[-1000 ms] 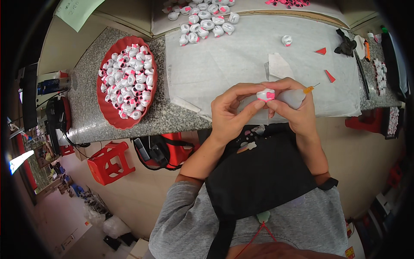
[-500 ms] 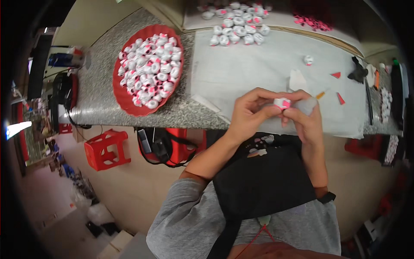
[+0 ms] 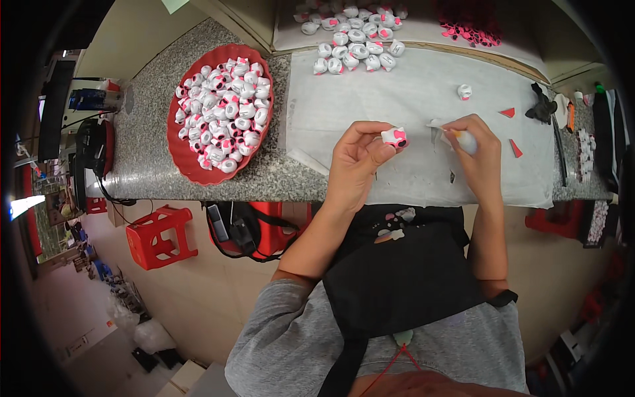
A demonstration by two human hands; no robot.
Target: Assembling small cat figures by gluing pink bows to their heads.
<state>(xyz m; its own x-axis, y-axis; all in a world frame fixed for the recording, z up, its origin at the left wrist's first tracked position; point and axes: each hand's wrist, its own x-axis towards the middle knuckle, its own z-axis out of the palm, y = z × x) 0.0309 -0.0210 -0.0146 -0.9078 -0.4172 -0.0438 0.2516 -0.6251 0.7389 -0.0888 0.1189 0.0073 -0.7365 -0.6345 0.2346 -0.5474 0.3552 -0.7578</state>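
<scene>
Between the thumb and fingers of my left hand (image 3: 354, 162) is a small white figure head (image 3: 395, 137) with bright pink patches and dark marks, raised over the pale sheet (image 3: 410, 178). To its right, my right hand (image 3: 479, 149) is closed around a small translucent, bottle-like thing (image 3: 467, 142) with a yellow-orange tip; the fingers hide part of it. A crumpled white scrap (image 3: 434, 124) is beside the fingertips of that hand; whether they touch is unclear. Farther back on the sheet stands a single white head (image 3: 464, 91) with a pink spot.
At left a red scalloped bowl (image 3: 173, 149) is heaped with similar heads. More heads (image 3: 357, 49) stand in rows at the back, near a pile of pink pieces (image 3: 469, 33). Two red pieces (image 3: 516, 148) and a black crumpled item (image 3: 542, 104) lie right. A red stool (image 3: 159, 235) stands below.
My hands have moved apart from working together on the head. The left carried it left; the right turned the translucent thing so its yellow-orange tip points left, near the white scrap.
</scene>
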